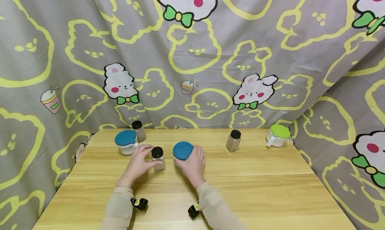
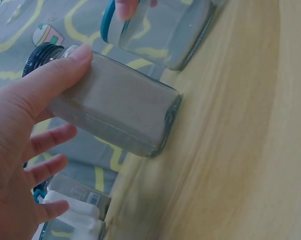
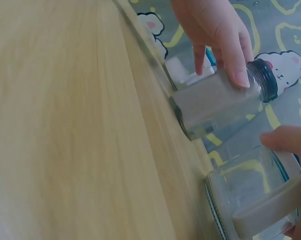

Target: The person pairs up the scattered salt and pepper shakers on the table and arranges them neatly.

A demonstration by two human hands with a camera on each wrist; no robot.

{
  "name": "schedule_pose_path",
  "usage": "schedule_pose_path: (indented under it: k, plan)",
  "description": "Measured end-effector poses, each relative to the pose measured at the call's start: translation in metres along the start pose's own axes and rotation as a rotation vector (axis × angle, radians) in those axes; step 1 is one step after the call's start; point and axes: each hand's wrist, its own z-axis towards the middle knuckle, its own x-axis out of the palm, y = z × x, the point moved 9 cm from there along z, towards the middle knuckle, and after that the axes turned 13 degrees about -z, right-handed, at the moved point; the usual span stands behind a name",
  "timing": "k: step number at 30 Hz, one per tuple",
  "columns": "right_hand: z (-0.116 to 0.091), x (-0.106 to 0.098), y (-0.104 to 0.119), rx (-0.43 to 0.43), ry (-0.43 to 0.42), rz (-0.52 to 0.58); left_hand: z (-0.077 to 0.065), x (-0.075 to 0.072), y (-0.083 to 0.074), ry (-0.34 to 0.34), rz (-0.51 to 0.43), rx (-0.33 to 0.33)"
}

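My left hand (image 1: 137,166) holds a square glass shaker jar (image 1: 159,164) with a black lid and greyish powder inside, thumb on one side and forefinger on the other. In the left wrist view the remaining fingers are spread off this shaker jar (image 2: 120,102). My right hand (image 1: 194,164) grips a clear glass seasoning pot (image 1: 182,151) with a blue lid, thumb on the left and fingers round the right side. Its pale handle (image 3: 270,210) shows in the right wrist view. The two containers stand upright side by side, a small gap apart.
Left at the back are another blue-lidded pot (image 1: 126,139) with a white handle and a black-lidded shaker jar (image 1: 140,134) behind it. To the right stand a third shaker jar (image 1: 233,142) and a green-lidded pot (image 1: 278,136). A patterned curtain (image 1: 204,66) hangs behind the wooden table (image 1: 261,190).
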Motion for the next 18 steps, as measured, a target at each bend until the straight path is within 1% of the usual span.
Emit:
schedule_pose_path:
  k: [4,8,13,18]
  plan:
    - [-0.006,-0.001,0.003,0.032,-0.005,0.008,0.002,0.001,0.003,0.021,-0.005,-0.017]
    - [-0.010,0.000,0.005,0.069,-0.016,0.055,0.004,0.002,0.006,0.042,-0.009,-0.034]
    - [-0.016,0.002,0.005,0.109,-0.053,0.116,0.005,0.003,0.007,0.061,-0.007,-0.049]
    - [-0.023,0.004,0.006,0.148,-0.108,0.186,0.006,0.003,0.008,0.060,-0.001,-0.055]
